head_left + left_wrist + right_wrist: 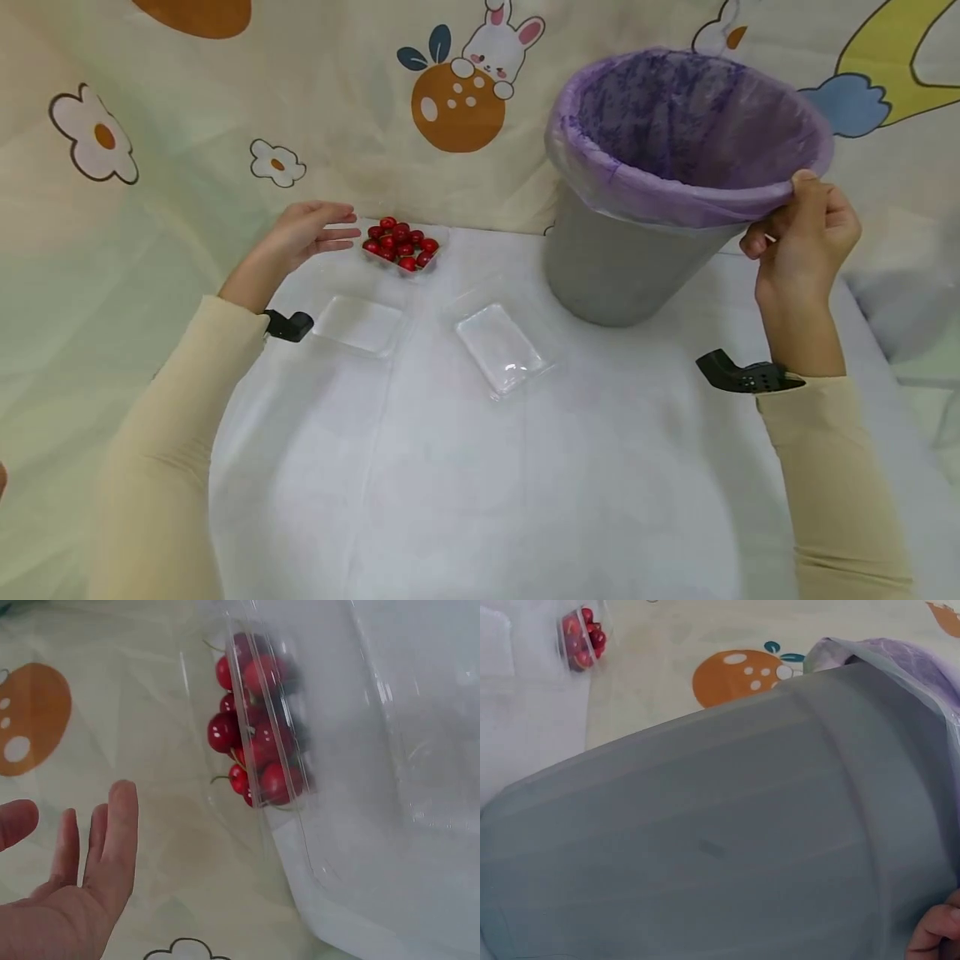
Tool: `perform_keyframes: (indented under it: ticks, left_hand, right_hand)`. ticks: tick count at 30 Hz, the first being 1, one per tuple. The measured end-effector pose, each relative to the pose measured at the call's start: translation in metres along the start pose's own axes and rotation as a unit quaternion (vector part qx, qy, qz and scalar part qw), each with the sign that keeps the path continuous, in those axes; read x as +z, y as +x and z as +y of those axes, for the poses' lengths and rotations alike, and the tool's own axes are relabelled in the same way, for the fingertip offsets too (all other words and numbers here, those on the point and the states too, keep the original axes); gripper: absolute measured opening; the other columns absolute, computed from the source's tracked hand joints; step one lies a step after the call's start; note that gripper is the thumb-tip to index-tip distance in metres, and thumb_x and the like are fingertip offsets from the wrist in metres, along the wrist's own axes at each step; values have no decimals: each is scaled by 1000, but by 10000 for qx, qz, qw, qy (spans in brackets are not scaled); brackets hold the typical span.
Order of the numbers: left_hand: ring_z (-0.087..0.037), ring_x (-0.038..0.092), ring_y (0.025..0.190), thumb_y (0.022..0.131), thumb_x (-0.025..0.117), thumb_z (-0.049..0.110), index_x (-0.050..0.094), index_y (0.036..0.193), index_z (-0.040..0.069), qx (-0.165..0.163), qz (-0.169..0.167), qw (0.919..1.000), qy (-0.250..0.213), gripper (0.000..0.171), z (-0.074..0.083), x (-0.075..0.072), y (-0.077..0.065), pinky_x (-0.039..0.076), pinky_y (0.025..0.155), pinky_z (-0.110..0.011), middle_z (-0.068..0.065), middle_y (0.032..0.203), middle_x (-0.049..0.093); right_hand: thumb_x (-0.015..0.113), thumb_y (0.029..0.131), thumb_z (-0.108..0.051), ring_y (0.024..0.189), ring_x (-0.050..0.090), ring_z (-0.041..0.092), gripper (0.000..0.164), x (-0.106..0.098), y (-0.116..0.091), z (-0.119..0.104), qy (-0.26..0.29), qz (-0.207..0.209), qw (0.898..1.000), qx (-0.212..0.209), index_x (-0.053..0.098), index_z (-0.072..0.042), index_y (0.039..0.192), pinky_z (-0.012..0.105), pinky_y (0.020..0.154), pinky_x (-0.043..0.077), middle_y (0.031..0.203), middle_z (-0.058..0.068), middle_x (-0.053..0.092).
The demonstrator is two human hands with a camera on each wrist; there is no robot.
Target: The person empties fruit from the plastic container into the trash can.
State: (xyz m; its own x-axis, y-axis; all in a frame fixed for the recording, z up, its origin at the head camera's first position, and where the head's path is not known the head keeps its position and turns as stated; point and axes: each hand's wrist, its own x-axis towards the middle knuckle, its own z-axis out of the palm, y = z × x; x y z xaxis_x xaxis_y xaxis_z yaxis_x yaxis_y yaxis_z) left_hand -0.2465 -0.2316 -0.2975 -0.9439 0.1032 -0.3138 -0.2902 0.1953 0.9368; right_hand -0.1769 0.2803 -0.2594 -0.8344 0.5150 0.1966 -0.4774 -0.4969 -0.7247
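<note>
On the right of the head view, my right hand point(810, 229) grips the rim of a grey trash can point(615, 258), thumb on top and fingers curled beneath. A purple plastic bag point(697, 196) lines the can and folds over its rim. In the right wrist view only a few fingers point(937, 930) show at the can's lower right. My left hand point(307, 233) hovers beside a clear plastic box of red cherries point(401, 243), fingers extended and apart from it. The left wrist view shows that hand point(82, 892) holding nothing, with the cherries point(259, 731) to its right.
Two clear plastic trays or lids lie on the white-covered table point(480, 500): one tray point(360, 323) at left and another tray point(501, 346) nearer the middle. Behind the table hangs a cartoon-printed cloth point(337, 100). The can stands at the table's back right.
</note>
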Motion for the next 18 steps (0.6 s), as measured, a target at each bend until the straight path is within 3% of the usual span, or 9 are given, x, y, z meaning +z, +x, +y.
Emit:
perform_keyframes:
  ticks: [4,9,15,18]
  left_hand:
    - [-30,43,136,105,42,32,31,150,-1,-65,536,9939,958,57,-4,-3,26,41,109,-34,-18,155,32]
    - [-37,32,139,104,43,29,31,149,-2,-232,837,9824,1651,56,-16,-8,50,31,117,-45,-20,154,33]
    - [-45,37,134,101,47,22,24,149,-7,-605,595,9609,2635,61,-31,-15,69,31,115,-54,-30,150,31]
    - [-43,42,133,102,44,18,20,148,-13,-762,285,9561,2815,61,-37,-17,75,31,115,-53,-33,150,30]
  right_hand:
    - [67,90,-4,31,28,17,43,0,1,-1,19,-3,10000,13,34,0,63,20,28,26,50,5,25]
    - [67,90,-6,33,27,17,41,-2,1,0,-35,-48,10000,23,35,0,65,20,29,25,52,5,26]
    - [66,91,-6,36,24,15,42,-2,-1,-1,-34,-90,10000,-11,33,-1,65,20,30,25,53,4,25]
    - [66,91,-5,34,25,15,42,-1,-1,-1,-2,-115,9999,-18,34,-1,64,20,29,25,52,5,26]
